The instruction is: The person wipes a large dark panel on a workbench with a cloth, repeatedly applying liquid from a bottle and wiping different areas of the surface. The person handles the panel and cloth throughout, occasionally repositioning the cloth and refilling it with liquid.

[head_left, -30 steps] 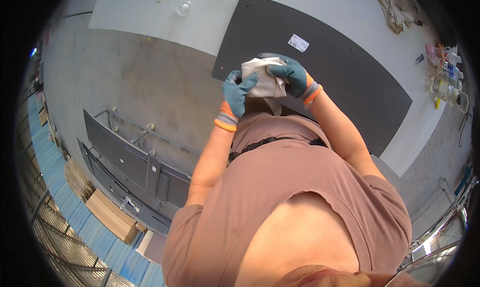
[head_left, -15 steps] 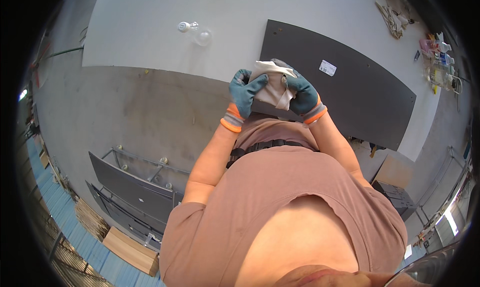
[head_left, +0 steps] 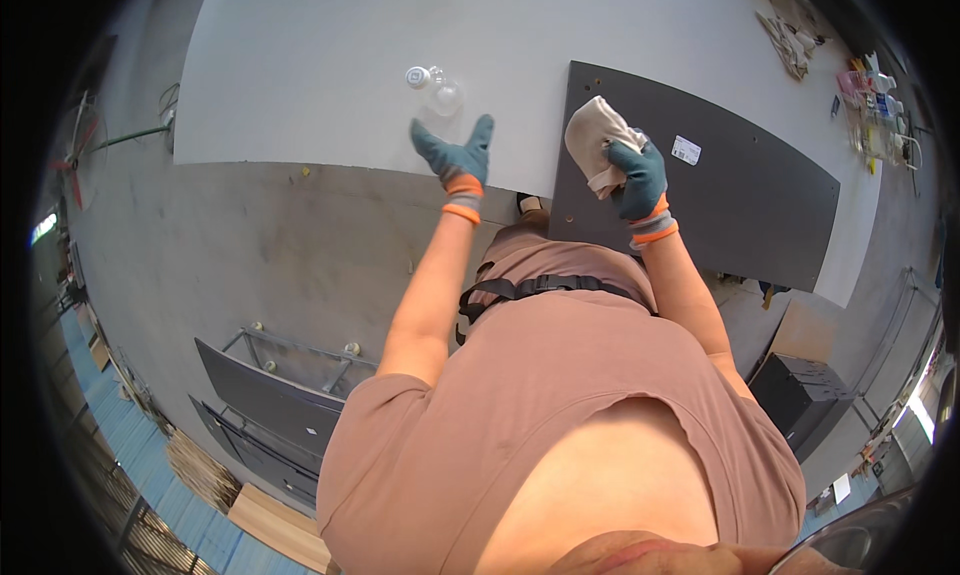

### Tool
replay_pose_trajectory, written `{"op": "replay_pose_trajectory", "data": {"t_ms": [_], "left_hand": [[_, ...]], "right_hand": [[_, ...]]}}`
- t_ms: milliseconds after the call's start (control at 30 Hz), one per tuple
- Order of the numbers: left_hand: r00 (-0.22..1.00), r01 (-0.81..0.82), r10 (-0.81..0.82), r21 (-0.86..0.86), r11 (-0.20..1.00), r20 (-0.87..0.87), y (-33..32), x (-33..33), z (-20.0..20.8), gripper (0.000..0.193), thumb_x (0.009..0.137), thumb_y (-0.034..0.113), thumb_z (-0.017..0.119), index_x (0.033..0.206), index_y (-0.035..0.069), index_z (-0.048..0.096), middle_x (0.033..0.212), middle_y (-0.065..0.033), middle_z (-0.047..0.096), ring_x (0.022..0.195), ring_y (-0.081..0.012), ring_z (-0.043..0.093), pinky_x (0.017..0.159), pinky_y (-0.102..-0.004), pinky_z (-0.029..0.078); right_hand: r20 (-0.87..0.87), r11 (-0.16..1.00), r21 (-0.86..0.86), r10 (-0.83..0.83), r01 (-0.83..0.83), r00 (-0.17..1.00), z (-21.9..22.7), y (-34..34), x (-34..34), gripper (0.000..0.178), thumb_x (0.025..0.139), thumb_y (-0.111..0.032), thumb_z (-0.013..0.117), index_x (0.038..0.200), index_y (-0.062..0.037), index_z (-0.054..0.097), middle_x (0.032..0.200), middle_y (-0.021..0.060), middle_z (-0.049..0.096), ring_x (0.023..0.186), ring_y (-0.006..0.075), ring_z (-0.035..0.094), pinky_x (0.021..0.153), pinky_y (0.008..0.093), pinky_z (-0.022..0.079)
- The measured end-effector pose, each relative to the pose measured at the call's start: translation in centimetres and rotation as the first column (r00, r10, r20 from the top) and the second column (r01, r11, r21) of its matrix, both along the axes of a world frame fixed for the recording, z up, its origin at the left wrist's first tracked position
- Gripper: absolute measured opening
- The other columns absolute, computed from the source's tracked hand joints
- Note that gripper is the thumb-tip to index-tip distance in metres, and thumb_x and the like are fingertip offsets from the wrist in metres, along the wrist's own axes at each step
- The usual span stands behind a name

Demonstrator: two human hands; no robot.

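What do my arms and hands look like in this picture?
Your left hand and right hand wear teal gloves with orange-and-grey striped cuffs. Both forearms are bare below short, plain, dusty-brown sleeves.

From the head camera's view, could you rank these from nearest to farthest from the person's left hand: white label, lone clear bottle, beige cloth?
From the left hand:
1. Lone clear bottle: just beyond it, on the pale table.
2. Beige cloth: to its right, in the right hand.
3. White label: farther right, on the dark panel.
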State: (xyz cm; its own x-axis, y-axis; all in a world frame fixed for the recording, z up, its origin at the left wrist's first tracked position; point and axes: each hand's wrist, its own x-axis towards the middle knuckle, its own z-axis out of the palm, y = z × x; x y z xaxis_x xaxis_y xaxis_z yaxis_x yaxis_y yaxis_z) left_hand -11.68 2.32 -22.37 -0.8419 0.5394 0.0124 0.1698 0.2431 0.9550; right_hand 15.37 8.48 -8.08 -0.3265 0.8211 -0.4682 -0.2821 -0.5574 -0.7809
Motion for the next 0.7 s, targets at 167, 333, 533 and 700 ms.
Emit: {"op": "replay_pose_trajectory", "data": {"t_ms": [167,333,533,700], "left_hand": [[0.915,0.121,-0.106,0.012,0.993,-0.389,3.7,-3.7,1.5,0.104,0.075,0.023,0.098,0.154,-0.001,0.034,0.151,-0.0163,0.042,0.135,-0.0287,0.048,0.118,-0.0405,0.040],[0.949,0.304,-0.300,0.025,0.952,-0.101,6.6,-5.2,2.7,0.086,0.076,0.029,0.097,0.139,-0.003,0.049,0.129,-0.0133,0.060,0.123,-0.0268,0.057,0.110,-0.0399,0.046],[0.377,0.819,-0.690,0.125,0.560,0.618,5.2,2.0,12.8,0.050,0.099,0.030,0.075,0.133,-0.004,0.059,0.110,-0.0108,0.069,0.095,-0.0205,0.070,0.087,-0.0362,0.060],[-0.159,0.859,-0.322,0.292,0.421,0.933,3.5,7.1,17.2,0.048,0.107,0.041,0.062,0.135,0.002,0.060,0.111,-0.0142,0.072,0.093,-0.0272,0.075,0.082,-0.0441,0.065]], "right_hand": [[0.042,0.980,0.141,-0.151,0.144,0.988,0.0,0.8,0.9,0.039,0.095,-0.002,0.068,0.134,0.0012,0.064,0.121,0.0071,0.070,0.107,0.0163,0.068,0.095,0.0318,0.055],[-0.104,0.990,0.047,-0.131,0.136,0.986,0.7,1.2,1.9,0.046,0.098,0.000,0.063,0.143,0.0020,0.059,0.129,0.0088,0.068,0.114,0.0190,0.067,0.101,0.0347,0.055],[-0.133,0.991,-0.053,-0.129,0.123,0.983,-0.8,1.7,4.4,0.041,0.099,-0.006,0.063,0.140,0.0014,0.060,0.125,0.0104,0.069,0.111,0.0219,0.069,0.097,0.0373,0.057],[-0.316,0.987,-0.154,-0.087,0.039,0.945,-1.6,1.6,6.5,0.043,0.101,-0.010,0.063,0.142,0.0019,0.057,0.126,0.0126,0.069,0.112,0.0239,0.069,0.099,0.0399,0.059]]}}
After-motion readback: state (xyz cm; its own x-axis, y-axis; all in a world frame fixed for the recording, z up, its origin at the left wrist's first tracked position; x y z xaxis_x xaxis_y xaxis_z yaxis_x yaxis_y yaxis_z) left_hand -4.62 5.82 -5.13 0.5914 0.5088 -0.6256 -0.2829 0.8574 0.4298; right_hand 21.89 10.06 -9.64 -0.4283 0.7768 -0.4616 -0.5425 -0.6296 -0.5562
